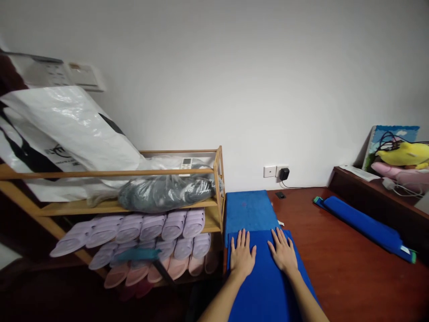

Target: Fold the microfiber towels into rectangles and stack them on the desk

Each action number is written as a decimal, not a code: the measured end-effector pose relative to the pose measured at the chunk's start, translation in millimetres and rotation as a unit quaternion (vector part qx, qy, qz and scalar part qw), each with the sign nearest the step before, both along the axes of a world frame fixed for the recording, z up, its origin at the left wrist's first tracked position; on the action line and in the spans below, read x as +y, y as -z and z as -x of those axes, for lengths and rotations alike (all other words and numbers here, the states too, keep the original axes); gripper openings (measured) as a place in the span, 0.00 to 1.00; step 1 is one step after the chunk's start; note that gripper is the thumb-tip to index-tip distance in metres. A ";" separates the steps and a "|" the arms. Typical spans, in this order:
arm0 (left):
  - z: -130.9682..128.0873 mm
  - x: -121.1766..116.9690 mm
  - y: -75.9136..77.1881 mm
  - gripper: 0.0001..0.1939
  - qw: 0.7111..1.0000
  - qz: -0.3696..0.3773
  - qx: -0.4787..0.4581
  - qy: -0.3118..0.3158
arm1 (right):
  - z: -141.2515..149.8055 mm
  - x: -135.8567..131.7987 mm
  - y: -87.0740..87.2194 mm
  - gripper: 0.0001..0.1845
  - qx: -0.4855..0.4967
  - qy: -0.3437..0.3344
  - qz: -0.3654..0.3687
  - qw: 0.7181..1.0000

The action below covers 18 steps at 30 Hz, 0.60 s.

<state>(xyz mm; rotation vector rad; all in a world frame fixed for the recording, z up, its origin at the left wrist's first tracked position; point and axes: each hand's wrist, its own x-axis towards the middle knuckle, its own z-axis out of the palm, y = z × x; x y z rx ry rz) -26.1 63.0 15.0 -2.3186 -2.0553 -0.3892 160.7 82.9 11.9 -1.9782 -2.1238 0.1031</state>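
Note:
Both palms rest flat on a deep blue cloth (259,286) spread along the left side of a brown wooden table (348,241). My left hand (241,257) lies near the cloth's left edge with fingers spread. My right hand (283,251) presses on its right part, fingers pointing toward the wall. Just beyond the fingertips, a lighter blue cloth (251,208) lies flat, its near end meeting the darker one. A small white tag (280,223) sticks out at the right edge.
A rolled blue cloth (365,226) with green ends lies to the right. On the left, a wooden rack (219,192) holds several slippers (174,226), bags and a remote control (186,163). A black plug (284,173) sits in the wall socket. A yellow plush toy (404,154) is on the raised ledge.

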 end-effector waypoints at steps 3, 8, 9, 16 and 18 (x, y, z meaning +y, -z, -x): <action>0.3 -1.3 -0.7 0.31 1.000 -0.005 -0.003 -0.003 | 0.8 -0.8 -0.1 0.34 0.003 -0.001 -0.004 1.000; 2.4 -1.7 1.8 0.31 1.000 -0.012 -0.019 0.005 | 0.4 0.4 6.8 0.35 0.000 0.001 -0.017 1.000; 2.6 -1.5 2.2 0.31 1.000 -0.012 -0.020 0.005 | 0.2 1.0 8.2 0.35 0.000 0.001 -0.019 1.000; 1.5 -0.4 3.1 0.33 1.000 -0.009 -0.010 0.001 | 1.1 2.3 7.2 0.34 -0.018 0.005 -0.017 1.000; 1.2 -0.8 3.1 0.33 1.000 -0.008 -0.012 0.001 | 1.9 0.9 6.0 0.34 -0.023 0.007 -0.014 1.000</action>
